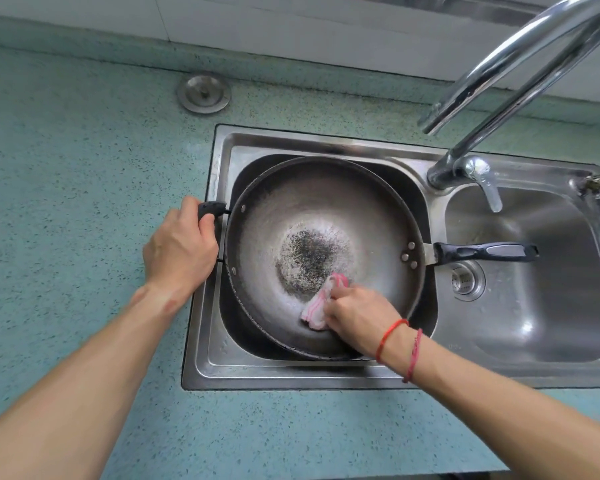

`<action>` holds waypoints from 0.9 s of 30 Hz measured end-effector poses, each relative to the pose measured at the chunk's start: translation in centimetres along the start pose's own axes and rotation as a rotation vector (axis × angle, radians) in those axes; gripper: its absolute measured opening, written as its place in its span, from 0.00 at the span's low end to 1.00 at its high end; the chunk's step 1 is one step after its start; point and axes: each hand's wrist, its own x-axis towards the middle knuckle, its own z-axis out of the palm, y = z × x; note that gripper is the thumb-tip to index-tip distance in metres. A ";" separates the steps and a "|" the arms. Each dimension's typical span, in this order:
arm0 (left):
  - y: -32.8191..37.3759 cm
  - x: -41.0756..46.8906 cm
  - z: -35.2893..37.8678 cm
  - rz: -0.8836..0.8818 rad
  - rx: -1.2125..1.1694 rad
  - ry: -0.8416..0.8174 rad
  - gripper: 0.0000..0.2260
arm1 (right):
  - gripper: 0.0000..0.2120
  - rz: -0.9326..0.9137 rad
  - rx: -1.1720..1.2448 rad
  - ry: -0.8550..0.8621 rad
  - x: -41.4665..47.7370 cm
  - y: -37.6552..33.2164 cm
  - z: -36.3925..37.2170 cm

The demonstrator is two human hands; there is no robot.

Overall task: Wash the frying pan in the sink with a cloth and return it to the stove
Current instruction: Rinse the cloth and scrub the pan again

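A large dark frying pan [323, 216] lies in the left basin of a steel double sink [326, 142], its long black handle [485, 252] reaching over the right basin. A dark speckled patch marks the pan's centre. My left hand [179, 251] grips the small black helper handle at the pan's left rim. My right hand [359, 315] holds a pink-and-white cloth [317, 306] bunched against the pan's inner wall near its front right.
A chrome faucet [499, 95] arches from the sink's back right, its spout above the pan; no water is running. A round metal sink plug [203, 93] lies on the teal speckled countertop [66, 168]. The right basin holds a drain strainer [466, 280].
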 end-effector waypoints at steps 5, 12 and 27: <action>0.1 0.0 0.0 -0.007 0.003 0.005 0.10 | 0.06 -0.225 0.027 0.285 2.4 -2.9 -0.5; 0.0 0.0 -0.2 -0.002 -0.013 -0.012 0.09 | 0.06 -0.074 0.271 0.357 9.5 0.9 -2.5; 0.2 -0.2 -0.2 0.004 -0.010 0.011 0.08 | 0.09 -0.163 0.234 -0.018 1.4 -1.9 -2.0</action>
